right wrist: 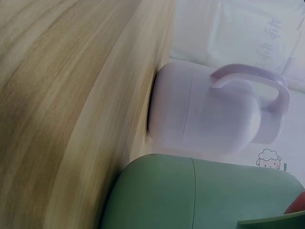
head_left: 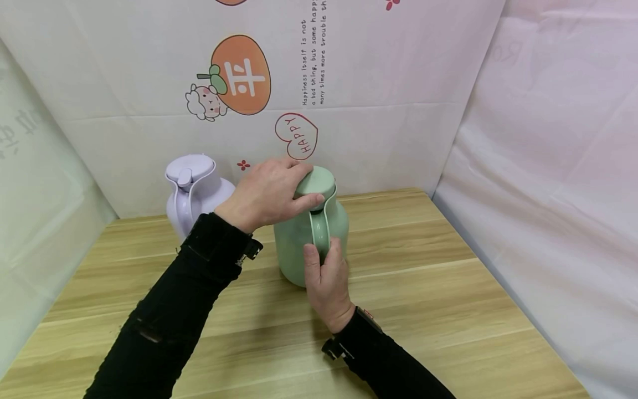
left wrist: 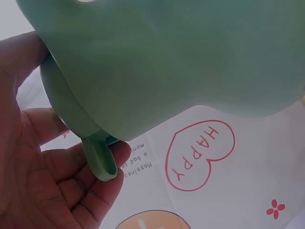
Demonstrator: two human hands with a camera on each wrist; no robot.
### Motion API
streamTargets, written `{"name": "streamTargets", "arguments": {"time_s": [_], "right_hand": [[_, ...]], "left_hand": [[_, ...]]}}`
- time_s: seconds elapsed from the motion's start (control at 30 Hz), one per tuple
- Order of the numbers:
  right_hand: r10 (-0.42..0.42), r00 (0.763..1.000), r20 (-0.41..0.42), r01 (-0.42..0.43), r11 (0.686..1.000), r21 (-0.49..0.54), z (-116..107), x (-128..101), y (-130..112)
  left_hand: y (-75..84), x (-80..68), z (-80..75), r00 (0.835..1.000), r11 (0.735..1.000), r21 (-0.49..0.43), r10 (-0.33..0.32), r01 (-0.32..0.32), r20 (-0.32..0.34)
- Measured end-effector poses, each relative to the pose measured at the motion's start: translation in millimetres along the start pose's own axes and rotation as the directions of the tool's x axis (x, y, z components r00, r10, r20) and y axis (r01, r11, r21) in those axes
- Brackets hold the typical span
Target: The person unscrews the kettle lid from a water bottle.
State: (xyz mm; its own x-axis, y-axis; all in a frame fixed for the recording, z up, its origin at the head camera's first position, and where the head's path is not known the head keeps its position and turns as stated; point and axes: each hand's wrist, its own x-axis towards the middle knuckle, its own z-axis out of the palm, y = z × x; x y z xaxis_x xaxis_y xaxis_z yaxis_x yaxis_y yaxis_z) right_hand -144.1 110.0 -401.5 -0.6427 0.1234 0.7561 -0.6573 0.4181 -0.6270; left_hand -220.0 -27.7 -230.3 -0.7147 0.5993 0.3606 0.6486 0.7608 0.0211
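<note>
A green thermos jug [head_left: 291, 249] stands upright on the table, its handle [head_left: 321, 228] facing me. My left hand [head_left: 269, 191] grips the round green lid [head_left: 320, 180] from above, thumb on the near side. In the left wrist view its fingers curl around the lid's edge beside a small green tab [left wrist: 101, 160]. Low on the jug's handle, my right hand [head_left: 329, 280] holds on with thumb and fingers; only a fingertip [right wrist: 296, 204] shows in the right wrist view. To the left stands a lilac thermos jug [head_left: 204, 194], upright and untouched, partly hidden behind my left arm.
The wood-grain table [head_left: 423, 288] carries both jugs near its back edge. Behind it hangs a white printed cloth [head_left: 379, 144] with an orange fruit drawing and lettering. White cloth also closes off the left side [head_left: 40, 183] and the right side [head_left: 543, 166].
</note>
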Motion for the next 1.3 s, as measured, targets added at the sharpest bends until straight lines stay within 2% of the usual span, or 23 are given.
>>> {"name": "streamTargets", "arguments": {"time_s": [0.77,1.3], "right_hand": [[-0.012,1.000,-0.003,0.012,1.000,-0.006,-0.4,-0.6,0.5],[-0.004,1.000,0.002,0.004,1.000,-0.005,-0.7,-0.6,0.6]], "left_hand": [[5.0,4.8,3.0,0.997,0.997,0.031,-0.074,0.074,0.002],[8.8,8.9,8.0,0.986,0.984,0.061,-0.165,0.165,-0.010]]}}
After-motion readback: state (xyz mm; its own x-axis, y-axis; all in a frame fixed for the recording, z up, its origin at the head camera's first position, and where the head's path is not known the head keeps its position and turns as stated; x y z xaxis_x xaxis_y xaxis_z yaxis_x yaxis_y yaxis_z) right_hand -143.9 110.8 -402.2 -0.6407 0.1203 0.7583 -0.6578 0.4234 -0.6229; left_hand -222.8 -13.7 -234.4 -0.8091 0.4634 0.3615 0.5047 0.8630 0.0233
